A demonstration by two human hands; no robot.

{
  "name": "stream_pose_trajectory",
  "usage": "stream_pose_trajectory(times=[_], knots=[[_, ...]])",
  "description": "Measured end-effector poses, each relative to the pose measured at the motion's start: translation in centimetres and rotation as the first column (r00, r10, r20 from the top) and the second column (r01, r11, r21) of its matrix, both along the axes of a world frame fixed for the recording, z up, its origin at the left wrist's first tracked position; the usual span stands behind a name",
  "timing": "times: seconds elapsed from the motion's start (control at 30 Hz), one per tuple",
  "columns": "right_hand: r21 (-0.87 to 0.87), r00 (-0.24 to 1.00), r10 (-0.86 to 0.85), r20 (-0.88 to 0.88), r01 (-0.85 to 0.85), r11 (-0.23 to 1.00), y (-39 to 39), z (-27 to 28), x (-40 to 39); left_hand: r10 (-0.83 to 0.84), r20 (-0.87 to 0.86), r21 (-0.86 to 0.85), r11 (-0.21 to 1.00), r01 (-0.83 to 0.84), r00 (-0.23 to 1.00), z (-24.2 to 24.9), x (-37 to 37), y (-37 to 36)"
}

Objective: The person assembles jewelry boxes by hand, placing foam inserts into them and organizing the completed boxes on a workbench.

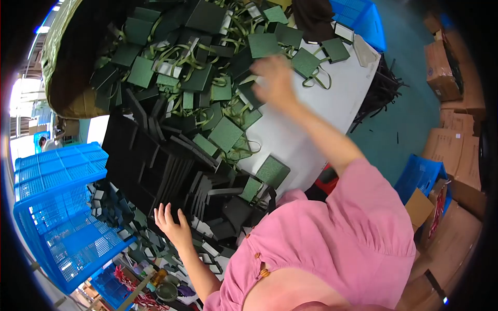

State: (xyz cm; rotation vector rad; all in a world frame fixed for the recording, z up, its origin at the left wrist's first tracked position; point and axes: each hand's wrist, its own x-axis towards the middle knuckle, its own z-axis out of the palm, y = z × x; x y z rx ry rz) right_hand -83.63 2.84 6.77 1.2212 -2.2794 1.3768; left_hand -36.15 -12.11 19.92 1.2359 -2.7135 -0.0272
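Note:
My left hand [171, 224] has its fingers spread and holds nothing. It is over the lower edge of a stack of black boards [176, 171]. My right hand [276, 82], blurred by motion, is at the right side of the heap of green boxes with ribbon loops [224, 133]. Its thumb and fingers look apart, with nothing visible between them. Just above its fingertips lies a flat green box [263, 45]; whether they touch is unclear. To its right, another green box [305, 62] with a ribbon loop rests on the white table [332, 98].
Blue plastic crates [59, 166] stand at the left, with many small boxes [137, 228] beside them. Another blue crate [363, 20] is at the top right. Black strips [378, 93] hang by the table's right edge. Cardboard boxes [451, 150] line the far right.

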Motion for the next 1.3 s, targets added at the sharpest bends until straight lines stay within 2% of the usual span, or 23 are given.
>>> stream_pose_trajectory(times=[0.07,0.1,0.13,0.2,0.23,0.3,0.43,0.6,0.63,0.7,0.73,0.77,0.8,0.87,0.9,0.93,1.0,1.03,1.13,1.17,1.2,1.27,1.3], knots=[[0.353,0.831,-0.533,-0.160,0.553,0.755,3.9,-3.0,-9.3,-0.107,-0.069,-0.003,0.994,0.107,0.992,0.8,-2.1,1.4],[0.473,0.750,-0.642,-0.161,0.629,0.617,5.9,-5.4,-13.8,-0.181,-0.089,0.014,0.983,0.183,0.979,0.9,-3.4,2.1],[0.648,0.717,-0.686,-0.123,0.582,0.492,7.9,-6.1,-17.1,-0.204,-0.083,0.063,0.976,0.209,0.976,1.2,-5.3,3.1],[0.775,0.697,-0.703,0.140,0.365,0.516,10.9,-7.0,-19.8,-0.292,-0.039,0.115,0.949,0.295,0.956,2.2,-9.4,4.1],[0.814,0.731,-0.646,0.220,0.228,0.535,11.8,-9.0,-20.2,-0.316,-0.048,0.125,0.939,0.319,0.948,2.4,-11.2,4.2],[0.854,0.873,-0.482,0.075,0.193,0.483,11.6,-9.1,-16.3,-0.365,-0.070,0.119,0.921,0.371,0.928,3.1,-14.7,2.8],[0.642,0.996,-0.042,-0.079,0.083,0.762,10.7,-12.4,-3.3,-0.378,-0.209,-0.064,0.925,0.373,0.902,5.3,-20.7,-3.7],[0.551,0.897,0.194,0.396,-0.402,0.731,6.3,-3.4,-2.3,-0.324,-0.306,0.004,0.940,0.342,0.895,5.1,-27.4,-13.5],[0.584,0.913,0.223,0.342,-0.392,0.711,4.7,1.1,-3.7,-0.359,-0.316,0.027,0.922,0.386,0.878,4.5,-29.0,-15.4],[0.414,0.844,0.168,0.510,-0.411,0.812,0.2,6.8,-8.0,-0.371,-0.349,0.109,0.896,0.431,0.860,3.4,-32.2,-18.1],[0.260,0.978,0.149,0.148,-0.184,0.948,-2.5,7.0,-10.7,-0.350,-0.370,0.170,0.885,0.433,0.861,3.1,-34.0,-19.0],[0.134,0.987,0.030,0.159,-0.051,0.990,-5.6,8.8,-13.0,-0.350,-0.378,0.215,0.867,0.449,0.857,2.7,-35.7,-19.9],[-0.022,0.996,0.022,-0.085,-0.024,0.999,-8.9,8.1,-17.1,-0.346,-0.401,0.240,0.854,0.462,0.848,1.6,-37.5,-21.2],[-0.043,0.991,-0.023,-0.129,0.018,0.999,-15.9,5.5,-23.5,-0.289,-0.428,0.302,0.847,0.437,0.856,-0.6,-40.6,-23.4],[0.033,0.933,0.189,0.307,-0.209,0.977,-17.9,4.3,-25.4,-0.232,-0.312,0.310,0.892,0.329,0.921,-1.0,-42.1,-23.4],[-0.005,0.650,0.311,0.694,-0.427,0.904,-19.4,3.3,-26.2,-0.167,-0.185,0.301,0.928,0.218,0.968,-1.7,-43.2,-23.4],[0.015,0.514,0.171,0.841,-0.337,0.941,-22.6,0.9,-24.8,-0.101,-0.115,0.243,0.962,0.126,0.988,-3.0,-44.6,-23.2],[-0.165,0.370,0.356,0.858,-0.458,0.873,-21.7,1.5,-23.4,-0.180,-0.152,0.267,0.939,0.216,0.972,-3.6,-44.4,-24.3],[-0.067,0.570,0.399,0.719,-0.514,0.855,-18.3,2.6,-21.3,-0.247,-0.319,0.362,0.861,0.358,0.915,-2.6,-42.7,-21.9],[-0.132,0.497,0.468,0.731,-0.569,0.811,-16.9,3.2,-20.0,-0.168,-0.396,0.445,0.825,0.349,0.903,-2.9,-41.7,-20.9],[0.004,0.604,0.484,0.633,-0.629,0.778,-16.0,1.9,-19.6,-0.082,-0.460,0.526,0.777,0.346,0.884,-3.1,-40.5,-19.6],[0.302,0.731,0.541,0.416,-0.673,0.676,-14.2,-0.3,-17.6,-0.099,-0.387,0.507,0.807,0.301,0.917,-1.4,-38.4,-15.6],[0.270,0.734,0.496,0.464,-0.650,0.710,-14.0,-0.9,-15.4,-0.171,-0.325,0.451,0.836,0.311,0.930,-1.2,-37.1,-14.1]])
